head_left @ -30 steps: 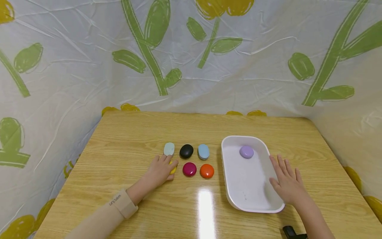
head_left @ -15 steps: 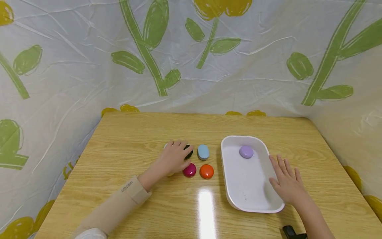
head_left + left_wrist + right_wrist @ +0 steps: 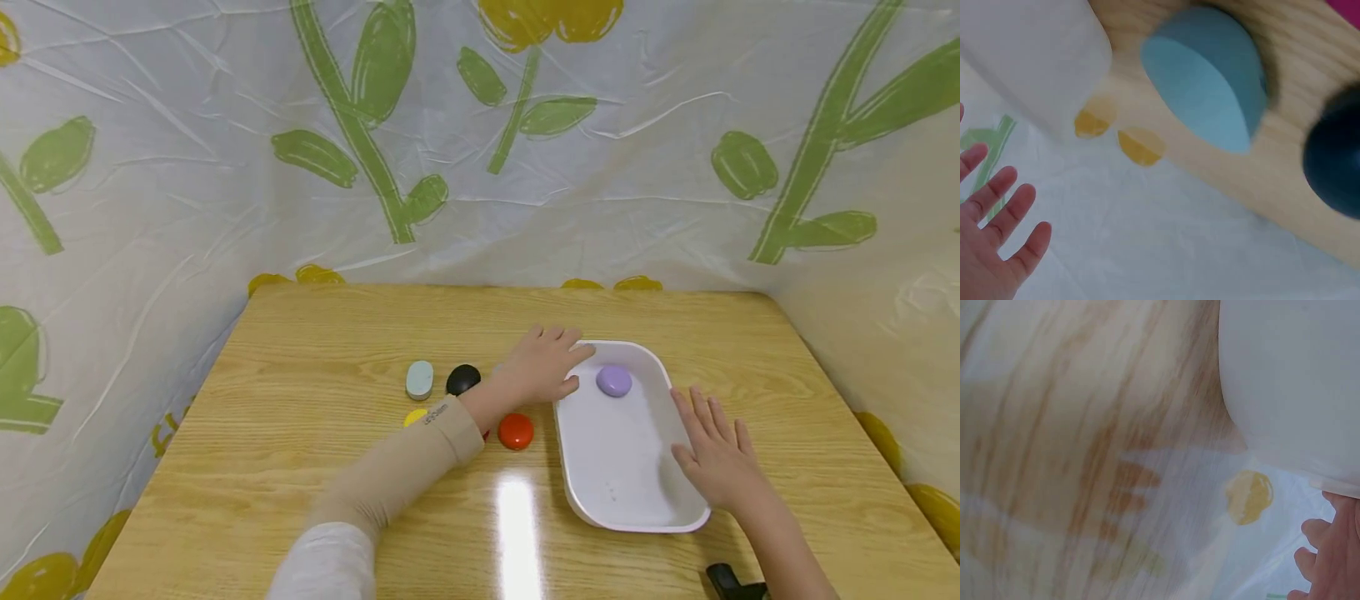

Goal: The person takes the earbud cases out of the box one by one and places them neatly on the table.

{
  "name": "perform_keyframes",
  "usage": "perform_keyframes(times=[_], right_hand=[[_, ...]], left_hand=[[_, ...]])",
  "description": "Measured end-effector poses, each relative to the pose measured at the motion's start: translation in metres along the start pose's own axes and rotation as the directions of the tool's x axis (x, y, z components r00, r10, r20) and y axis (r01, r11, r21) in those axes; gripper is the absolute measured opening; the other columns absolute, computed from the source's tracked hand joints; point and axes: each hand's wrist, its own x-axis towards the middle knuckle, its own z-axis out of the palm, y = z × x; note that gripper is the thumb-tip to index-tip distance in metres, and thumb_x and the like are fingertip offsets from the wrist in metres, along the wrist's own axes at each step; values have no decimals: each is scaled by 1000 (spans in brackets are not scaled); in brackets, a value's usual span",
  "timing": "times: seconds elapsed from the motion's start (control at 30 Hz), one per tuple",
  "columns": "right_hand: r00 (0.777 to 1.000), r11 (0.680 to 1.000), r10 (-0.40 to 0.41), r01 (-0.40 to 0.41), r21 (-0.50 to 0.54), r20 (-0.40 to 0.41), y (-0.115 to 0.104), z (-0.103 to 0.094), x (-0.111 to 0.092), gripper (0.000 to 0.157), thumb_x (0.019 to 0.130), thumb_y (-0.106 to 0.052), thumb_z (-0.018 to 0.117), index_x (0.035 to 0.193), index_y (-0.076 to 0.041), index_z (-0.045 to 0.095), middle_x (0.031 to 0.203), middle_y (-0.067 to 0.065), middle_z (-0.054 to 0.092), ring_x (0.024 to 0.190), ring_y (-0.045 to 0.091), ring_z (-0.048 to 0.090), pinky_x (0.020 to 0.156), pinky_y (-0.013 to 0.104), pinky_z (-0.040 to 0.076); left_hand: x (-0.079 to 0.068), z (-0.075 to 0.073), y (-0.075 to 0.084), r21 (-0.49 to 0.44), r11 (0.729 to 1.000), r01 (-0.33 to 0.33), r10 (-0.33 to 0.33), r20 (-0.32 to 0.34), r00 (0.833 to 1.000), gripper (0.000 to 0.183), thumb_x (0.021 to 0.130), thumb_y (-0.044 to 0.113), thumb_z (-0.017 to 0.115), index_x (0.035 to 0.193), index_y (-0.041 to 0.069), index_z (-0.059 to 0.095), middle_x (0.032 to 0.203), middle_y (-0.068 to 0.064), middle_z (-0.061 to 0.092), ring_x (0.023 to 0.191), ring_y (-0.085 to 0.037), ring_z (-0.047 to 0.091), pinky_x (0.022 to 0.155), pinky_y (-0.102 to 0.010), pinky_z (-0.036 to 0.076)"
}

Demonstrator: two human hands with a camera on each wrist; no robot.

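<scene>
My left hand (image 3: 542,367) hovers at the left far rim of a white tray (image 3: 622,475), its fingers spread and holding nothing. A purple rounded piece (image 3: 614,381) lies inside the tray. My right hand (image 3: 716,458) touches the tray's right side with straight fingers. To the tray's left sit a pale green oval piece (image 3: 420,379), a black one (image 3: 462,378), a yellow one (image 3: 416,416) and an orange-red one (image 3: 516,432). The left arm mostly covers a light blue piece, plain in the left wrist view (image 3: 1200,87), and a magenta piece (image 3: 1349,9).
The pieces and tray stand on a wooden table (image 3: 337,333). A black object (image 3: 733,583) lies beside my right forearm at the near edge. A pale sheet (image 3: 525,217) printed with plants hangs around the table's back and sides.
My left hand has gone from the yellow and pale green pieces, across the black one, rightward to the tray's rim. The right hand stays at the tray. All pieces kept their places.
</scene>
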Motion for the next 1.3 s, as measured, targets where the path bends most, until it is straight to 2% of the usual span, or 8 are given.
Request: perform_keyframes(times=[0.23,0.37,0.5,0.77,1.0,1.3], right_hand=[[1000,1000,-10,10,-7,-15,-1,-1,0,71,95,-19,41,147,-19,-7,151,16,-12,135,38,-16,99,60,-15],[1000,1000,-5,5,-7,-10,-2,-1,1,71,95,-20,41,147,-20,-7,151,15,-13,135,38,-16,99,61,-15],[1000,1000,-3,3,-12,-9,-1,0,0,71,95,-20,42,147,-20,-7,151,15,-13,135,37,-16,99,60,-16],[1000,1000,-10,9,-21,-19,1,2,0,72,95,-20,42,147,-20,-7,151,14,-13,135,35,-18,99,59,-17],[1000,1000,-12,12,-15,-22,1,1,0,72,95,-19,42,147,-20,-7,151,15,-12,135,35,-18,99,60,-16],[1000,1000,-15,14,-18,-19,0,1,1,71,95,-20,42,147,-20,-7,151,14,-13,135,35,-18,99,61,-14]], left_hand=[[34,12,29,23,999,-44,44,20,999,48,90,39,43,137,31,34,141,7,33,128,-16,34,102,-41,30],[46,22,41,46,997,-57,57,6,998,49,89,40,46,136,32,36,136,9,37,124,-14,37,99,-38,34],[54,29,49,65,997,-40,39,17,999,50,89,43,47,137,34,35,133,11,38,121,-11,38,95,-34,36],[65,37,60,47,999,4,-8,92,996,52,90,46,46,139,38,29,139,12,32,129,-9,29,100,-33,31],[67,38,63,94,995,27,-41,146,988,52,90,48,45,139,41,26,142,14,28,132,-8,24,101,-33,30],[67,38,65,99,994,42,-58,156,986,52,89,46,47,137,44,29,139,16,30,128,-7,27,96,-33,30]])
